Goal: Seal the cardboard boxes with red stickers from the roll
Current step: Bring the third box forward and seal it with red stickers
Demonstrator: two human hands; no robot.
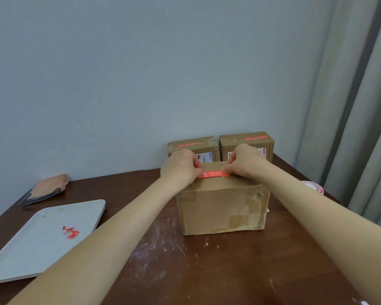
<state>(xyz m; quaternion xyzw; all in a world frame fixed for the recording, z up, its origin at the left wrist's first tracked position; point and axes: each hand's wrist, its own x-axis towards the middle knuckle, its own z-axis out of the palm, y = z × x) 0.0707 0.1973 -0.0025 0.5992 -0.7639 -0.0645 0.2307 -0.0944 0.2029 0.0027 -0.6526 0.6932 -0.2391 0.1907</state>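
Left hand [180, 167] and right hand [243, 161] each pinch an end of the sticker [215, 174], held taut across the top of the box [222, 208] on the table [207, 271], likely so it lands straight over the seam.

Both bare arms reach forward. Fingers curled: left hand [180, 167] and right hand [243, 160] pinch opposite ends of red paper sticker [213, 174].
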